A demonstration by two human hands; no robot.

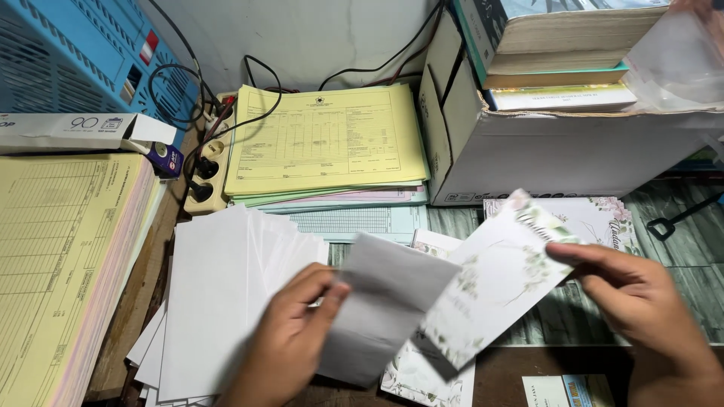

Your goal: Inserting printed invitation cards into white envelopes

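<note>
Left hand (290, 339) pinching a white envelope (385, 305); right hand (641, 298) pinching a floral card (501, 283) beside it. White sheets (219, 301) crowding left, yellow forms (324, 139) and cardboard box (558, 151) hemming behind; little open desk (528, 373).

A stack of yellow printed paper forms (326, 139) lies beside a white cardboard box (558, 151) holding 3 thick books (562, 53); a cream power strip (210, 162) sits left.

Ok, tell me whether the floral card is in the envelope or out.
Partly in: the floral card, held by the right hand, has its lower end inside the envelope held by the left hand.
</note>
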